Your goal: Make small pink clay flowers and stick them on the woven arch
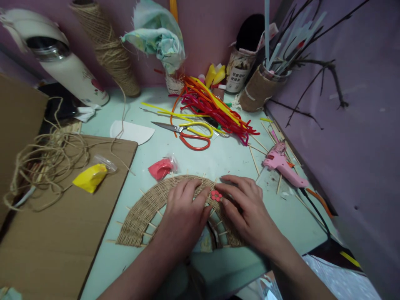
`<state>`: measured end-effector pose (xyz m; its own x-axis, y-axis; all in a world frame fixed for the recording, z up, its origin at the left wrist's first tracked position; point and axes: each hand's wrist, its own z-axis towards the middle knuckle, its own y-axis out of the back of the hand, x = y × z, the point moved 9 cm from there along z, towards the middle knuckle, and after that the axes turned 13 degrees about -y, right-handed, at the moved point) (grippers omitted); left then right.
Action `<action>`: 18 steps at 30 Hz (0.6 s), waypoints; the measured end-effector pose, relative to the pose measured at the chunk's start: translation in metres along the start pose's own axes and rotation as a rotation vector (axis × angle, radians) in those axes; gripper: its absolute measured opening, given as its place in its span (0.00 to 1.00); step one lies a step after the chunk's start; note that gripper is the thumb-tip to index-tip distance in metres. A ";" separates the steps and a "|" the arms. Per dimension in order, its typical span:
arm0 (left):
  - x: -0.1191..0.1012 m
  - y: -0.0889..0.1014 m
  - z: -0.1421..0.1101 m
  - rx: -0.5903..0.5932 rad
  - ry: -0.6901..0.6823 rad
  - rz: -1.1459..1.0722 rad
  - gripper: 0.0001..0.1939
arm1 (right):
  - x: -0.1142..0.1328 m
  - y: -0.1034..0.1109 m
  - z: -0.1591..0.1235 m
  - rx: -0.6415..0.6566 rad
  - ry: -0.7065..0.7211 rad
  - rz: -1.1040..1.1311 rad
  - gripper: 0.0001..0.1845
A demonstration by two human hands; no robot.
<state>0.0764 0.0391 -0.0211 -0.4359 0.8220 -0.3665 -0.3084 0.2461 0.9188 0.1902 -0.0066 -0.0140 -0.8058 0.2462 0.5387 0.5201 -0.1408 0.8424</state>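
Note:
A woven arch of tan cord on thin sticks (pixel 137 223) lies flat before me, fan-like, with stick ends poking out along its edges. On its right part sits a small coral-pink flower (pixel 216 195) made of round petals around a bare middle. My left hand (pixel 187 208) rests on the weave left of the flower, fingers stretched and fingertips close to the petals. From the other side my right hand (pixel 245 206) has its index finger and thumb apart at the flower's edge. A red lump of clay in plastic wrap (pixel 161 168) lies just beyond the arch.
Scissors (pixel 184 131) lie beyond the arch, near red and yellow pipe cleaners (pixel 215 112). At right is a pink glue gun (pixel 284 166) with its cord. Cardboard (pixel 56 233) at left bears a yellow wrapped lump (pixel 90 178) and loose twine (pixel 46 158). A bottle (pixel 71 66) stands behind.

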 end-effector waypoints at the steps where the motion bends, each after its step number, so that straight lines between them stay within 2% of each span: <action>1: 0.000 0.000 0.000 -0.002 -0.002 -0.002 0.18 | -0.001 0.002 -0.001 -0.019 0.001 0.004 0.17; 7: 0.000 0.002 0.000 -0.013 0.007 -0.014 0.18 | 0.005 0.014 -0.011 -0.124 0.097 -0.025 0.14; 12: 0.001 0.000 0.001 -0.006 0.011 -0.013 0.18 | 0.006 0.013 -0.014 -0.135 0.104 -0.064 0.13; 18: 0.001 0.000 0.000 -0.007 0.001 -0.009 0.18 | 0.007 0.018 -0.016 -0.178 0.132 -0.085 0.17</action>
<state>0.0760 0.0398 -0.0218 -0.4339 0.8191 -0.3753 -0.3187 0.2501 0.9143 0.1888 -0.0228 0.0050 -0.8807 0.1382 0.4531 0.4002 -0.2946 0.8678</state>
